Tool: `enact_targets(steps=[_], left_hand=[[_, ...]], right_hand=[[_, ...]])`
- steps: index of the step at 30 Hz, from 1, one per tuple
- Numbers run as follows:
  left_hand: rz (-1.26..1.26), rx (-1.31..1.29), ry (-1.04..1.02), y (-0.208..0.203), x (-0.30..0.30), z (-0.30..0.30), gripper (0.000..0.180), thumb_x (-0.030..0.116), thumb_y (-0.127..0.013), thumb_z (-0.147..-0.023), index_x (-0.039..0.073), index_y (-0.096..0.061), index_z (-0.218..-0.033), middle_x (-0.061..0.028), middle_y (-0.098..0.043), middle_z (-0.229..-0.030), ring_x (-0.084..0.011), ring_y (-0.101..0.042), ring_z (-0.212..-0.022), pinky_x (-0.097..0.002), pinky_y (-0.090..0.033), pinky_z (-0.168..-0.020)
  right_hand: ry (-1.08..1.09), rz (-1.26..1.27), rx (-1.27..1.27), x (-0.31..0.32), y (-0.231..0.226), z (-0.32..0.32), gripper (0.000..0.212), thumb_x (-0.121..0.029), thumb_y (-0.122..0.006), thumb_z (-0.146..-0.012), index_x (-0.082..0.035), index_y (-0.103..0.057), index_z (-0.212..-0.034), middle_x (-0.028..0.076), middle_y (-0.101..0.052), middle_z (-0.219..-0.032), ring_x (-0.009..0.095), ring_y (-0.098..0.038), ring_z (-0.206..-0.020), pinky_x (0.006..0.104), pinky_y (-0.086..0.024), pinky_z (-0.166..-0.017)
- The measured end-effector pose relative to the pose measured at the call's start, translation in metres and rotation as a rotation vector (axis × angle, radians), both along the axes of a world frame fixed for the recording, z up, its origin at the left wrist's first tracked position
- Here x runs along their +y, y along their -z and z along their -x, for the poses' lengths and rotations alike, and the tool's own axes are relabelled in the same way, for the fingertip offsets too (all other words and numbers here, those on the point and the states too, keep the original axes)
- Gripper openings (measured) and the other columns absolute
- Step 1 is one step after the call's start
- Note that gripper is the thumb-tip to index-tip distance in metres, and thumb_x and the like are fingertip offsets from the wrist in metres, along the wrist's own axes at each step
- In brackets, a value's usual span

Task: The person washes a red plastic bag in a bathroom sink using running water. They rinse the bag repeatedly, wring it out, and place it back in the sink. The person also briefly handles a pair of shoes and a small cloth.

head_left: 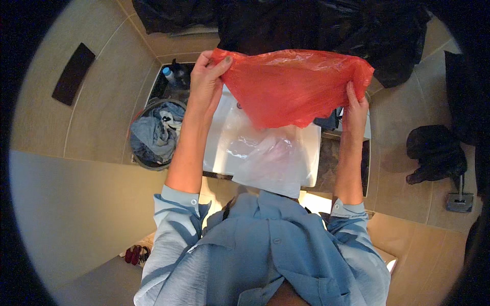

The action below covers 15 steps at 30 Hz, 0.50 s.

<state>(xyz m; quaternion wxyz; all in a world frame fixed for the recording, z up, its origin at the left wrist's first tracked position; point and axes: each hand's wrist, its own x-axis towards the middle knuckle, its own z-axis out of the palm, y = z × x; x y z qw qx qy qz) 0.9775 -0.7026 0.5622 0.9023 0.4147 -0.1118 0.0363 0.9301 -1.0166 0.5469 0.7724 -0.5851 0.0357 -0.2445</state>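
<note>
A thin red plastic bag (296, 86) is stretched out between my two raised hands. My left hand (208, 76) pinches its upper left corner, thumb on top. At the other end my right hand (356, 99) grips the right edge, its fingers partly hidden by the plastic. The bag's lower edge hangs loose and wrinkled over a white sink (217, 140). Under it, a translucent white plastic bag (273, 166) lies across the sink and its front rim.
Left of the sink stands a round basket (153, 166) with blue-grey cloth. Behind it is a bottle with a blue cap (167, 72). Black sheeting (326, 28) covers the back wall. A black-wrapped fixture (436, 153) juts from the right wall. Dark red shoes (133, 254) lie on the floor.
</note>
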Motion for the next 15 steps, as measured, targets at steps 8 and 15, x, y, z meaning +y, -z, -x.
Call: enact_targets(steps=[8, 15], left_hand=[[-0.052, -0.107, 0.022, -0.013, -0.021, -0.023, 0.016, -0.002, -0.064, -0.079, 0.006, -0.053, -0.09, -0.0076, -0.062, -0.089, -0.0165, -0.061, -0.083, -0.0291, -0.049, -0.078], [0.013, -0.121, 0.032, -0.017, -0.03, -0.021, 0.017, -0.002, -0.064, -0.079, 0.006, -0.053, -0.09, -0.0078, -0.063, -0.087, -0.0163, -0.061, -0.083, -0.0297, -0.049, -0.078]], right_hand=[[0.111, 0.095, -0.035, -0.003, -0.015, -0.01, 0.033, -0.021, -0.06, -0.088, 0.003, -0.057, -0.111, 0.008, -0.06, -0.106, 0.015, -0.057, -0.096, 0.0286, -0.043, -0.086], [0.158, -0.012, -0.123, 0.008, -0.023, -0.007, 0.028, -0.019, -0.059, -0.088, 0.002, -0.06, -0.107, 0.008, -0.063, -0.103, 0.015, -0.058, -0.091, 0.0272, -0.045, -0.081]])
